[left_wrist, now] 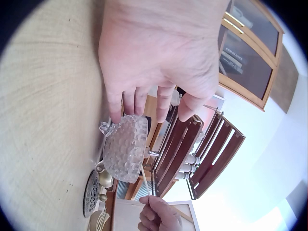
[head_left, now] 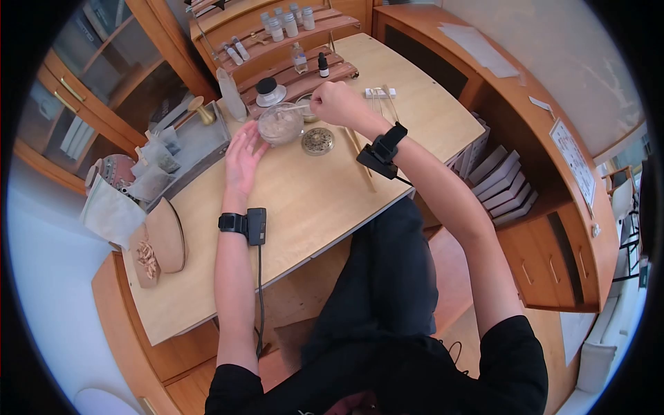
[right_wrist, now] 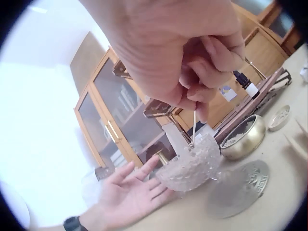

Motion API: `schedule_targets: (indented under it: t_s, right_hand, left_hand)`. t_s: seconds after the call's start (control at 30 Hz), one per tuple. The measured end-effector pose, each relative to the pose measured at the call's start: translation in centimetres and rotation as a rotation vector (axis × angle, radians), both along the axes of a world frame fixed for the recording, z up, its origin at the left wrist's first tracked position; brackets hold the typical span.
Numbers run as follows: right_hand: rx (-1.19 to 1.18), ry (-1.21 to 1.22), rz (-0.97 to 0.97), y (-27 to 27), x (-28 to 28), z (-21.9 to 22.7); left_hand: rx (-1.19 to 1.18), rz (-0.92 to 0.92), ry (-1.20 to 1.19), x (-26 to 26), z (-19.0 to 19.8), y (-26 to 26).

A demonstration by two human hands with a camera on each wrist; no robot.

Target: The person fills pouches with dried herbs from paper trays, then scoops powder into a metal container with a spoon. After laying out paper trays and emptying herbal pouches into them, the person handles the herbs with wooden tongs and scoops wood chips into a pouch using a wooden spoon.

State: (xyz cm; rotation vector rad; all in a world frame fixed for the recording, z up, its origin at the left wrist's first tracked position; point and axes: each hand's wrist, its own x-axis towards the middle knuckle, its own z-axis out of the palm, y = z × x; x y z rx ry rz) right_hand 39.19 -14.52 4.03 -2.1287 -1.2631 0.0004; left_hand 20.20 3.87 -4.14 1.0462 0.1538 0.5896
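A textured clear glass bowl (head_left: 280,130) with pale powdery contents stands on the table. My left hand (head_left: 242,158) lies along its left side with fingers stretched out, the fingertips (left_wrist: 115,117) right at the glass in the left wrist view. Over the bowl, my right hand (right_wrist: 178,57) pinches a thin pale stick (right_wrist: 194,129) between thumb and fingers, and its lower end goes down into the bowl. Just right of the glass sits a small brass pot (right_wrist: 244,139) with greyish contents. In front of that lies its round pierced metal lid (head_left: 317,141).
Small bottles (head_left: 290,26) line a wooden tiered rack (head_left: 297,81) at the back. Thin sticks (head_left: 361,159) and tweezers (head_left: 389,104) lie to the right. A grey tray (head_left: 197,155) with bags stands left, near a tan leaf-shaped board (head_left: 166,238). A black-lidded jar (head_left: 268,90) stands behind the bowl.
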Motion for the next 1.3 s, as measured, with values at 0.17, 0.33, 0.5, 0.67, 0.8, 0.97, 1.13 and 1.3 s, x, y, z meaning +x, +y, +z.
schedule_targets:
  t_s: [0.17, 0.33, 0.5, 0.67, 0.8, 0.97, 1.13, 1.3]
  right_hand:
    - [0.048, -0.291, -0.027, -0.4, -0.3, 0.4]
    - [0.061, -0.32, 0.002, -1.2, 1.0, 1.0]
    - [0.074, -0.243, -0.039, -1.6, 4.9, -0.4]
    - [-0.01, -0.174, -0.111, -2.2, 7.0, -2.3]
    - [-0.105, -0.101, -0.085, -0.6, 7.7, -3.6]
    - [-0.111, -0.008, 0.011, 0.2, 8.2, -4.3]
    - [-0.217, 0.074, 0.125, 0.2, 8.8, -4.6]
    - [-0.158, 0.244, 0.212, -0.6, 8.6, -4.2]
  left_hand:
    - [0.013, -0.003, 0.018, -0.1, 0.2, -0.2]
    - [0.051, 0.001, 0.04, 0.0, 0.3, -0.4]
    - [0.052, 0.01, 0.052, -0.1, 0.3, -0.5]
    - [0.059, 0.002, 0.047, -0.1, 0.3, -0.5]
    - [0.037, 0.015, 0.054, -0.1, 0.4, -0.6]
    - [0.037, 0.017, 0.05, -0.2, 0.1, -0.4]
    - [0.027, 0.019, 0.039, -0.2, 0.0, -0.3]
    - [0.02, 0.019, 0.038, -0.2, 0.3, -0.6]
